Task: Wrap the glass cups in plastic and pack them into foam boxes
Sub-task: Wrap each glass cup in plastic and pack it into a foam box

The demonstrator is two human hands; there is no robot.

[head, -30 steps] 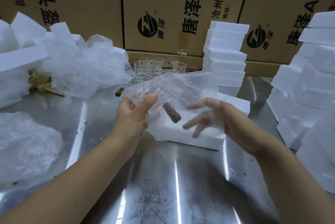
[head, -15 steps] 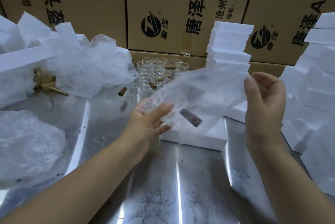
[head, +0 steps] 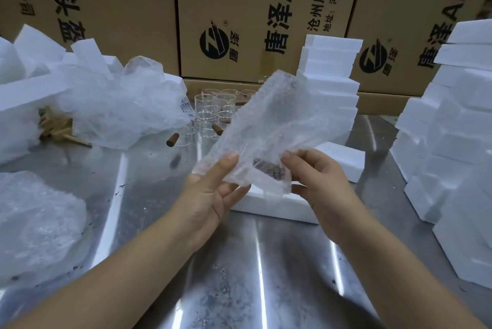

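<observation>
I hold a sheet of bubble wrap [head: 277, 126] up over the middle of the steel table; a brown cork-like handle [head: 269, 169] shows through its lower part. My left hand [head: 213, 193] pinches the sheet's lower left edge with the thumb on top. My right hand [head: 316, 179] grips the lower right edge. Behind the sheet stand several clear glass cups [head: 213, 110], some with brown handles. A flat white foam box [head: 332, 169] lies on the table under and behind the sheet.
Stacks of white foam boxes rise at the back centre [head: 330, 76] and along the right side [head: 458, 142]. More foam and crumpled plastic [head: 119, 105] pile up at the left, and a bubble-wrap heap [head: 34, 222] lies near left. Cardboard cartons [head: 253, 17] form the back wall.
My right hand came down from the sheet's upper right corner to its lower edge next to my left hand. The sheet now stands more upright, its free end pointing up.
</observation>
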